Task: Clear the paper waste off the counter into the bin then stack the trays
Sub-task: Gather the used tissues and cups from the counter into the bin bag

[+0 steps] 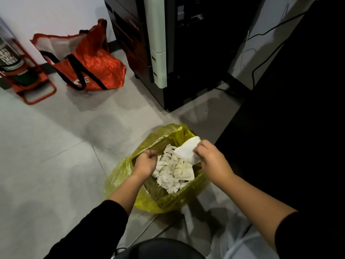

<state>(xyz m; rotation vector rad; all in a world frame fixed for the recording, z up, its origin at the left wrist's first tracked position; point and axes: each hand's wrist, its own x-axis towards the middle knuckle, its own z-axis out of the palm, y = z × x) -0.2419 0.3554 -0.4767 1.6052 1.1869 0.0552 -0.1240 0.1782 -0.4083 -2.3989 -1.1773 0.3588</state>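
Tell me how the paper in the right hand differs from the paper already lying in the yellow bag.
The held paper is one larger, smooth, bright white piece, pinched by the right hand above the bag's mouth. The paper scraps in the yellow bag are many small, torn, crumpled pieces, duller and cream-toned, lying loose in a heap. Both are pale paper waste over the same bag.
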